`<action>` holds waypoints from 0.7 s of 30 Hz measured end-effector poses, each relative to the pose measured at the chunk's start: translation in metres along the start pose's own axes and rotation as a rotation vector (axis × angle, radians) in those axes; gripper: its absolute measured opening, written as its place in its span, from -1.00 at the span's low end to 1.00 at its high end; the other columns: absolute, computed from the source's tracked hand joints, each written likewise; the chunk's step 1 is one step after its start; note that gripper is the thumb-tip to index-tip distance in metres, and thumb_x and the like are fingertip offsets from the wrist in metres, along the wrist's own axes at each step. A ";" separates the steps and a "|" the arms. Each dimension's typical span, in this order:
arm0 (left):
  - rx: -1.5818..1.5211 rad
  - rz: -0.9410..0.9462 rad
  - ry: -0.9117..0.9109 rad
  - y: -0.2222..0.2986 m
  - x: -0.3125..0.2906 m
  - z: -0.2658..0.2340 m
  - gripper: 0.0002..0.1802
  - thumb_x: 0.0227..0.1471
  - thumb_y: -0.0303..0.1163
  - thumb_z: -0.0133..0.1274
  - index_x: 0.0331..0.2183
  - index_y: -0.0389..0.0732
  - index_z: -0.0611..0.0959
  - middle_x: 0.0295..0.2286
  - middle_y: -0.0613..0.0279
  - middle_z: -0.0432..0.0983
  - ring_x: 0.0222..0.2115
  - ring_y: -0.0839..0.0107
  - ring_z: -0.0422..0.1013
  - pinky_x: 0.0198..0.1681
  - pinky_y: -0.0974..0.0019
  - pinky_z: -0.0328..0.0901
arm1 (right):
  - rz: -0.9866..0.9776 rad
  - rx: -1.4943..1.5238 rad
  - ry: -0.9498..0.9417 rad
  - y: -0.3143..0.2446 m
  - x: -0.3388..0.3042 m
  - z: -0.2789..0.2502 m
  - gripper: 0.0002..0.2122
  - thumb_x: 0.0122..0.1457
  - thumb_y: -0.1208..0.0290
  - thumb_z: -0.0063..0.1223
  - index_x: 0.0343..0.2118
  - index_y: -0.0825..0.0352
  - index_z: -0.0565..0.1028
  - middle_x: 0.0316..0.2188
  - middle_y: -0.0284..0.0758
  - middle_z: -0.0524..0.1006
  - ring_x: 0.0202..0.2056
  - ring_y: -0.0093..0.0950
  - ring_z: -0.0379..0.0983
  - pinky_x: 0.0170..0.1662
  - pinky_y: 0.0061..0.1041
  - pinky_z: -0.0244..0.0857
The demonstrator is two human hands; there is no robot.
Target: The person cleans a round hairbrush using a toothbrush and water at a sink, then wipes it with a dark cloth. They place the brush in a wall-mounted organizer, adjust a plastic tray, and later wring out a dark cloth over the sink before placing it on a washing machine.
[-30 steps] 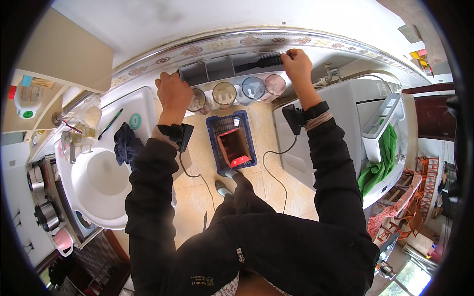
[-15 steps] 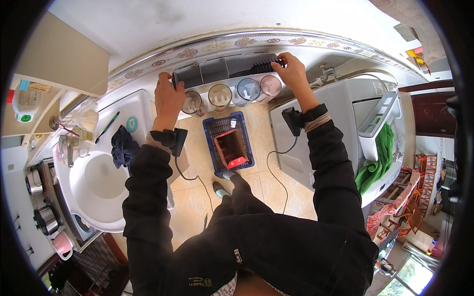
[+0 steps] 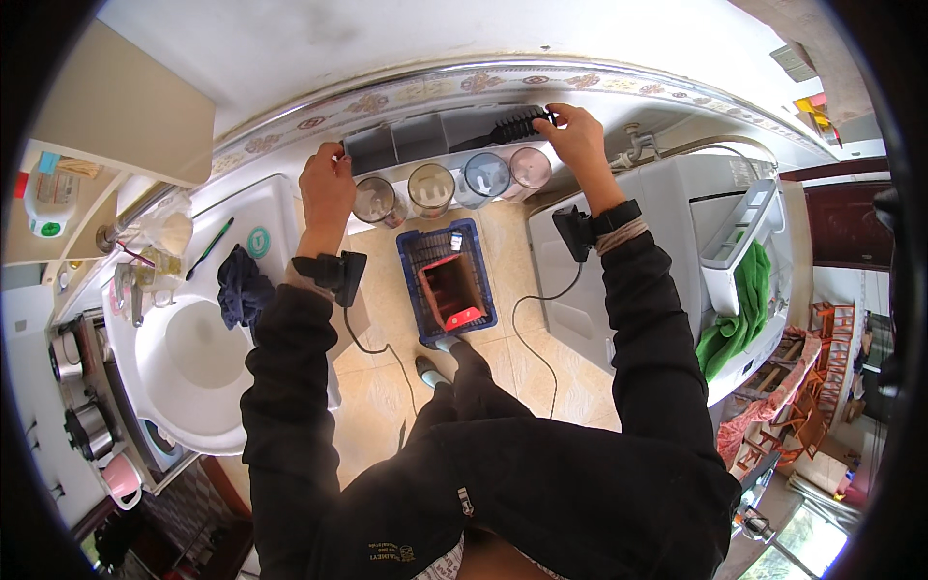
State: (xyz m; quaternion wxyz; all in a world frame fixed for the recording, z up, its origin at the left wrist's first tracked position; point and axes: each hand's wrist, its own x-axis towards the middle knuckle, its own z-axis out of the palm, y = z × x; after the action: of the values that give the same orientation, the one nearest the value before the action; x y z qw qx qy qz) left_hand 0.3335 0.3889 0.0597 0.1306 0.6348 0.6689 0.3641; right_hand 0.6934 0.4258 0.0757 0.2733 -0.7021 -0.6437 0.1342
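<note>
A single wide fisheye view looks steeply down from the person's head: black-clad torso (image 3: 561,483) close and near, wall (image 3: 406,34) far, white washbasin (image 3: 203,406) left, white appliance (image 3: 619,261) right.

Grey tray (image 3: 416,140): black brush (image 3: 514,129) inside. Tiled floor (image 3: 522,261): blue basket (image 3: 411,282).

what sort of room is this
Probably a home washroom and laundry area: a white washbasin at left, an apparent washing machine at right, and a hairbrush in a grey tray.
</note>
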 end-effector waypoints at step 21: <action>-0.031 0.011 0.027 -0.005 0.006 0.001 -0.85 -0.08 -0.41 0.08 -0.47 -0.30 0.61 -0.39 -0.02 0.46 -0.43 0.10 0.43 -0.31 0.18 0.32 | -0.083 0.398 0.140 -0.020 -0.018 -0.001 -0.61 -0.10 0.56 0.23 -0.11 0.28 0.50 -0.42 -0.32 0.57 -0.47 -0.58 0.48 -0.35 -0.61 0.35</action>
State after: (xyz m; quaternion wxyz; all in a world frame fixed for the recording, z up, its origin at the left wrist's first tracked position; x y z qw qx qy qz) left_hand 0.3297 0.3952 0.0574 0.1297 0.6313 0.6614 0.3837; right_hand 0.6750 0.4086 0.0846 0.4559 -0.6149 -0.6122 0.1981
